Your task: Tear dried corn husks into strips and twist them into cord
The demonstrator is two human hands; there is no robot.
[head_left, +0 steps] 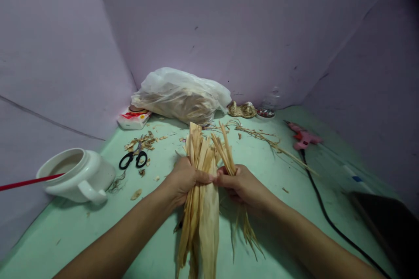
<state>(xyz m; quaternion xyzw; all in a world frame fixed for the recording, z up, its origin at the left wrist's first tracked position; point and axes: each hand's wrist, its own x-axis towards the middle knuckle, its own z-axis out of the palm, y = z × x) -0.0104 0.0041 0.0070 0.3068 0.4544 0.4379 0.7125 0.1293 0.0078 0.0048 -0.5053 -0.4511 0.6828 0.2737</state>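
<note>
A bundle of dried corn husks point(208, 222) hangs lengthwise from my left hand point(188, 179), whose fingers are closed around it with the thumb across the front. Close beside it, my right hand point(240, 183) grips a thinner bunch of husk strips point(225, 150); their frayed ends trail below the palm. The two thumbs nearly meet at the bundle's right edge. Both bunches stick up above the hands. Some of my right fingers are hidden behind the husks.
Left are black-handled scissors point(133, 159), husk scraps and a white pitcher point(78, 174) with a red stick point(32, 182). Behind stand a plastic bag point(183, 96), a small box point(134, 120) and a woven piece point(242, 110). A pink glue gun point(304, 136) with black cord lies right, near a dark object point(386, 222).
</note>
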